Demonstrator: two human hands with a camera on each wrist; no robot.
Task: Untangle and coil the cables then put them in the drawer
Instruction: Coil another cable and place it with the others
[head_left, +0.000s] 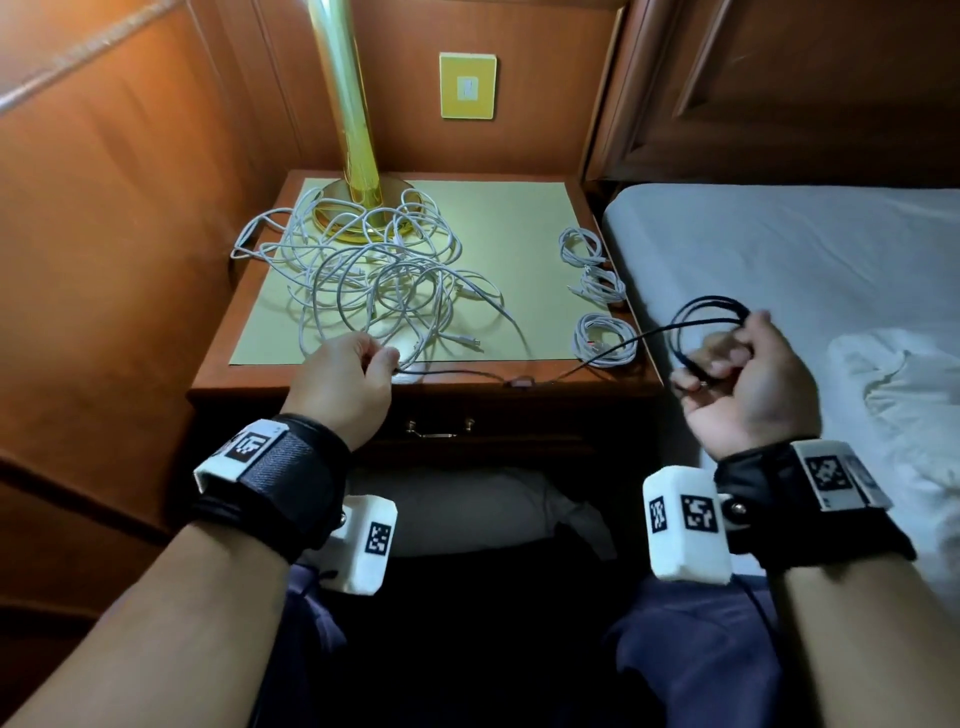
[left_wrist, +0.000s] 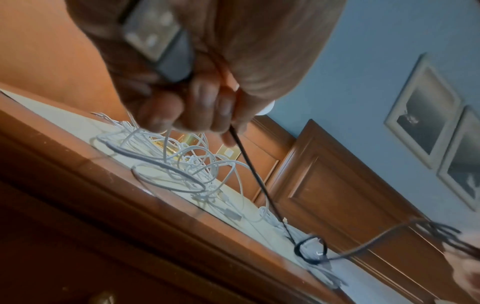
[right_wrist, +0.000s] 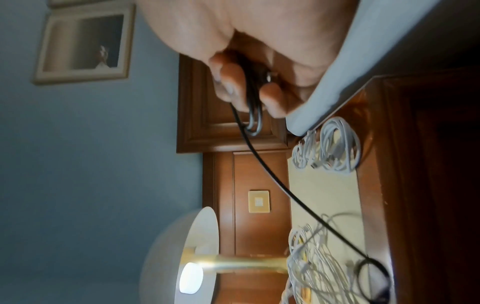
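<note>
A black cable (head_left: 613, 347) stretches across the nightstand's front edge between both hands. My right hand (head_left: 737, 379) holds several black loops (head_left: 709, 312) of it over the bed edge; in the right wrist view the fingers (right_wrist: 231, 82) curl round the black loops (right_wrist: 253, 115). My left hand (head_left: 353, 374) pinches the black cable's other end at the front of the nightstand; in the left wrist view the black cable (left_wrist: 259, 185) runs out from the fingers (left_wrist: 202, 107). A tangle of white cables (head_left: 374, 270) lies on the nightstand. Three coiled white cables (head_left: 597, 291) sit at its right edge. The drawer (head_left: 441, 428) below is closed.
A gold lamp (head_left: 353, 156) stands at the back of the nightstand (head_left: 519, 384), with white cables looped round its base. Wooden panels enclose the left and back. The bed (head_left: 779, 249) with a white sheet lies to the right. A yellow wall plate (head_left: 466, 85) is behind.
</note>
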